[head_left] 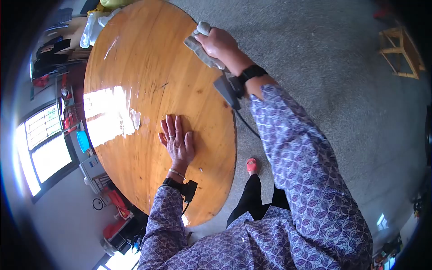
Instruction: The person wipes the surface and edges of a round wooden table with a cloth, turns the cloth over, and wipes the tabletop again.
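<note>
A round wooden table [148, 58] with a glossy top fills the left and middle of the head view. My left hand [177, 141] lies flat on it, fingers stretched out, with a ring on one finger. At the table's far right edge my right hand [220, 43] is closed on a grey cloth [202, 50]. Part of the cloth bunches up above the fingers, and the rest hangs along the table's rim. Each wrist wears a black strap with a small dark device and a cable.
A wooden stool [400, 51] stands on the grey floor [310, 58] at the far right. Along the left wall are a window [47, 148], a blue basin [83, 141] and stacked household items. Plastic bags [92, 29] sit beyond the table's upper left edge.
</note>
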### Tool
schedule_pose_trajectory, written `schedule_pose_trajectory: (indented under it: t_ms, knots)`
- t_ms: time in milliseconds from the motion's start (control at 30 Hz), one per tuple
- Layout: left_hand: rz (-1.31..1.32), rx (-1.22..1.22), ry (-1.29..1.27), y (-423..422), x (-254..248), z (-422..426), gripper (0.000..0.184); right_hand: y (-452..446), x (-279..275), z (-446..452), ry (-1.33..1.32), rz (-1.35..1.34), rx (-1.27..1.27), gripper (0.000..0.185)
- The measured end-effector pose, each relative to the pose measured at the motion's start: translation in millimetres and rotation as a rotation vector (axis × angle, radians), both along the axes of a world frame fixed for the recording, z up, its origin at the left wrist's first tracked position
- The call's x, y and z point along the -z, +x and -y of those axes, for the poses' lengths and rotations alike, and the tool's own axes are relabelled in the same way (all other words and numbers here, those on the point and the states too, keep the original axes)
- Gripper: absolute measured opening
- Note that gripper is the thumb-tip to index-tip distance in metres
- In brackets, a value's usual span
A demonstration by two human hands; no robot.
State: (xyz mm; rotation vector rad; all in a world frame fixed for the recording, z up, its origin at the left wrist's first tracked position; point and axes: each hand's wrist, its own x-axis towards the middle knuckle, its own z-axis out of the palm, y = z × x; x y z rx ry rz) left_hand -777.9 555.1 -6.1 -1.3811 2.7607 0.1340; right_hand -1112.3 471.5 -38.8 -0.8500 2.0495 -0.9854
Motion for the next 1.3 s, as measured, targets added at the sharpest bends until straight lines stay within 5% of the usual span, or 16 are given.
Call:
schedule_pose_trajectory:
  t_ms: [200, 233, 267, 333, 400, 500, 600, 800, 933, 1067, 1300]
  knots:
    - [0.003, -0.005, -0.009, 2.8, 3.8, -0.1, 0.066, 64.9, 16.9, -102.9, -0.310, -0.097, 0.121, 0.047]
    - [0.029, -0.003, -0.011, 2.4, 3.3, -0.2, 0.065, 76.7, 0.4, -138.1, -0.090, 0.154, -0.008, 0.044]
    - [0.025, -0.009, -0.005, 1.7, 3.3, 0.1, 0.065, 102.3, -9.0, -175.5, -0.276, 0.110, 0.123, 0.049]
    - [0.025, -0.017, 0.007, 2.5, 4.4, -0.6, 0.065, 149.5, -19.6, -233.5, -0.123, 0.242, 0.128, 0.056]
    - [0.005, 0.008, 0.003, 1.6, 6.6, 0.5, 0.066, 206.6, -2.4, -278.3, -0.286, 0.232, 0.200, 0.063]
    - [-0.002, 0.018, 0.013, 3.0, 5.4, -0.5, 0.066, 197.8, -18.8, -280.9, -0.303, 0.471, 0.261, 0.066]
    - [0.007, -0.012, 0.000, 0.6, 2.2, -2.3, 0.065, 170.4, 3.4, -234.1, -0.335, 0.404, 0.315, 0.058]
    - [0.042, -0.042, 0.021, -2.0, -3.9, -1.9, 0.065, 53.5, 17.9, -94.5, -0.269, 0.097, 0.062, 0.049]
    - [0.002, -0.018, -0.002, -2.1, -8.3, -4.1, 0.064, 21.5, -2.3, -21.5, -0.248, -0.762, -0.010, 0.052]
    - [-0.015, -0.044, 0.001, -7.1, -15.0, -7.1, 0.066, 36.2, -21.9, -25.5, -0.220, -1.114, -0.174, 0.059]
    - [-0.329, -0.151, 0.012, -0.5, -11.0, -8.2, 0.057, 137.9, -19.5, -92.4, -0.522, -1.028, -0.691, 0.053]
